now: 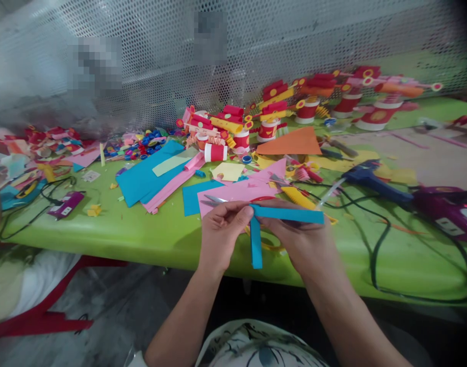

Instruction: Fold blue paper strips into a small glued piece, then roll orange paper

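Observation:
Two blue paper strips [290,214] meet at a corner in front of me, one running right and one hanging down. My left hand [224,227] is closed, pinching them between thumb and fingers where they meet. Behind the strip that runs right is my right hand [300,237], closed round it, its fingers partly covered by the paper. Just beyond my left hand, scissor blades [214,200] lie over a pink sheet [237,188]. A yellow loop [274,243] shows below my hands; I cannot tell what it belongs to.
Several decorated red-and-white paper cups [379,116] stand along the back. A blue glue gun [379,184], a purple device [447,211] and a looping black cable lie on the right. Blue sheets [145,178] and scraps cover the green table [141,239]. A person sits at left.

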Demonstrator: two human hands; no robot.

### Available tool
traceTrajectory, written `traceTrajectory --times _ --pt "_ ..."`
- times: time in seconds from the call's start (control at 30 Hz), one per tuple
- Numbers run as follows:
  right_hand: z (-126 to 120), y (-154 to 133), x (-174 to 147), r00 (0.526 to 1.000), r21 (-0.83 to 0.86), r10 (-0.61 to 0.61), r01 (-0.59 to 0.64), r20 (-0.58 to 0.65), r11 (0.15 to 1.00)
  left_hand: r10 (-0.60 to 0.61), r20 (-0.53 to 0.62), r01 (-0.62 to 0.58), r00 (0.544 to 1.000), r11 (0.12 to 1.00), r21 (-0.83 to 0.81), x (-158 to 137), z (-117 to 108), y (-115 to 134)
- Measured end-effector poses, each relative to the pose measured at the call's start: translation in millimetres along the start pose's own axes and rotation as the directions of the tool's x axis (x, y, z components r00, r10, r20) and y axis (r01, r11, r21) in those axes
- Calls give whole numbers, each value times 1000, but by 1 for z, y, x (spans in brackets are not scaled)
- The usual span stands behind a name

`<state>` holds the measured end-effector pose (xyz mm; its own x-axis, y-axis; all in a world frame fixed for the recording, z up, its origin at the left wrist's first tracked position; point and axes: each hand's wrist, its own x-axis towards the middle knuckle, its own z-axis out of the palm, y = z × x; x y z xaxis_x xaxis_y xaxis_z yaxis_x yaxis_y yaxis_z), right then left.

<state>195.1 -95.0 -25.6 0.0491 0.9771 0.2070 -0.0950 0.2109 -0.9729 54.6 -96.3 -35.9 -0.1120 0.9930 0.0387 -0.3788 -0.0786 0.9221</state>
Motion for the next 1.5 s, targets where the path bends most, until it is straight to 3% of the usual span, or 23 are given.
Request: traceTrajectory --times 0.23,0.5,0.77,0.93,1.07,1.13,1.27,1.37,1.5 --pt "5 -4 3 1000 -26 -20 19 -25 999 140 0 -138 990 972 191 -1 2 3" --pt "8 3 4 994 72 33 -41 101 997 150 -117 -126 982 974 189 0 3 -1" --pt "13 4 4 998 57 30 -26 -58 998 179 -135 -163 975 979 124 -8 11 -6" --pt "4 4 7 998 -55 49 -47 28 997 56 28 -59 998 991 121 -1 -3 2" --pt "-4 6 10 986 -101 93 -80 137 992 -73 191 38 979 982 183 9 -18 15" --pt "-4 5 10 984 -99 98 -84 150 992 -65 210 25 975 982 188 10 -20 17" --pt "1 -5 7 990 -227 20 13 141 974 62 100 -74 993 990 123 6 -12 8" --pt "0 -13 6 982 -391 -70 134 174 911 70 19 -71 997 995 66 1 -7 0" --pt "-8 -15 10 942 -537 -137 289 306 793 -15 117 -1 993 992 130 2 -16 5"
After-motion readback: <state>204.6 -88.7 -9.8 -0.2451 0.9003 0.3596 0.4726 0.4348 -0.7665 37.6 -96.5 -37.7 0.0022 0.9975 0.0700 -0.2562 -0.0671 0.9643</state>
